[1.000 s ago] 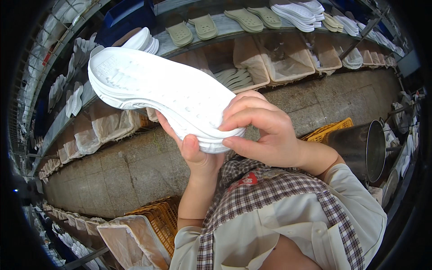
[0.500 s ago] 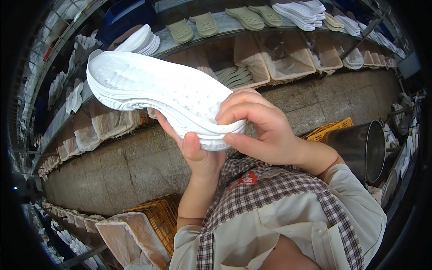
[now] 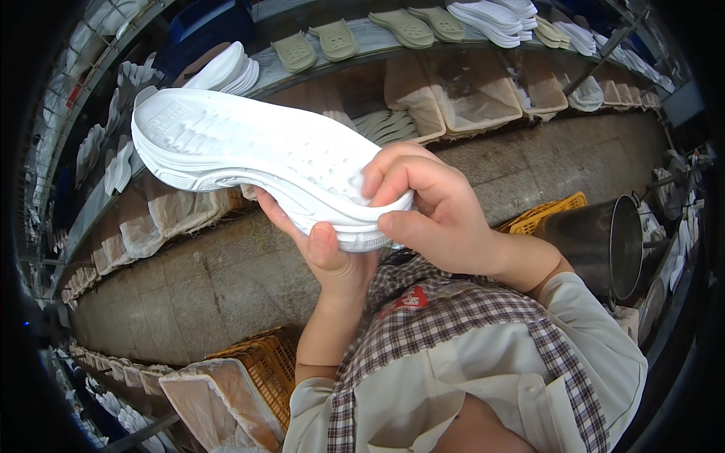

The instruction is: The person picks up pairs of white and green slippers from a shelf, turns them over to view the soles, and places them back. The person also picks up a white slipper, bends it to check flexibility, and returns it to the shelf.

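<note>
A white shoe sole is held up in front of me, slanting from the upper left down toward my body. Small round dimples mark its inner face, and its thick side wall has moulded grooves. My left hand grips it from below near the close end, with the thumb against the side wall; most of its fingers are hidden under the sole. Pinching the rim of that same end is my right hand, its thumb outside and its curled fingers inside.
A shelf across the back carries green soles and stacked white soles. Beneath stand lined baskets. A yellow crate and metal drum are at right. Another lined basket stands at lower left, a blue bin behind.
The sole's far end has shifted slightly left and down. My right fingers have moved a little along the rim; both hands keep hold. The background has shifted slightly.
</note>
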Tool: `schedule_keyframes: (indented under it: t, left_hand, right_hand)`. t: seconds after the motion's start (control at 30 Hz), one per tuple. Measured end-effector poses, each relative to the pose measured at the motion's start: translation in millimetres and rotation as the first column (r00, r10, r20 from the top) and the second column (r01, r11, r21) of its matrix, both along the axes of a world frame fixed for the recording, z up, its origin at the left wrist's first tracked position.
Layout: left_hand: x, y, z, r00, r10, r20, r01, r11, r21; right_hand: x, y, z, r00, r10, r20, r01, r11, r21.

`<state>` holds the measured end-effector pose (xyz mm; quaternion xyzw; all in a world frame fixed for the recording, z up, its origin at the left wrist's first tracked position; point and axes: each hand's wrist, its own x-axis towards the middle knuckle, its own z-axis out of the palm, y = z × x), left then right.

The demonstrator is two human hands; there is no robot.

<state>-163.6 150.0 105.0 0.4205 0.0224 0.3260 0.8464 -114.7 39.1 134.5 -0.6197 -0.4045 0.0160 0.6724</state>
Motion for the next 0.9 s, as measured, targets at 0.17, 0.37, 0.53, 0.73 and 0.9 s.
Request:
schedule_keyframes:
  t: [0.17,0.37,0.53,0.73,0.9]
  left_hand:
    - [-0.3,-2.6,-1.7,1.0,0.017,-0.007,-0.017,0.999,0.034]
    - [0.0,0.4,-5.8,0.999,-0.047,-0.018,0.047,0.998,-0.032]
    - [-1.4,-0.5,-8.5,0.998,-0.063,-0.03,0.062,0.997,-0.044]
    - [-0.4,-1.5,-11.9,0.998,-0.061,-0.017,0.06,0.998,-0.018]
    - [0.9,-0.2,-10.8,0.995,-0.101,-0.006,0.101,0.995,-0.008]
  right_hand:
    - [-0.3,-0.8,-1.2,0.999,0.014,-0.05,-0.015,1.0,-0.019]
    - [-5.0,1.5,-0.3,0.999,-0.022,-0.031,0.02,0.999,-0.049]
    - [-4.0,-0.2,0.4,0.997,0.003,-0.071,-0.01,0.995,-0.101]
    - [-1.7,-2.2,-1.8,0.974,0.087,-0.209,-0.095,0.995,-0.028]
    - [2.4,-6.6,-3.0,0.906,0.223,-0.361,-0.188,0.973,0.13]
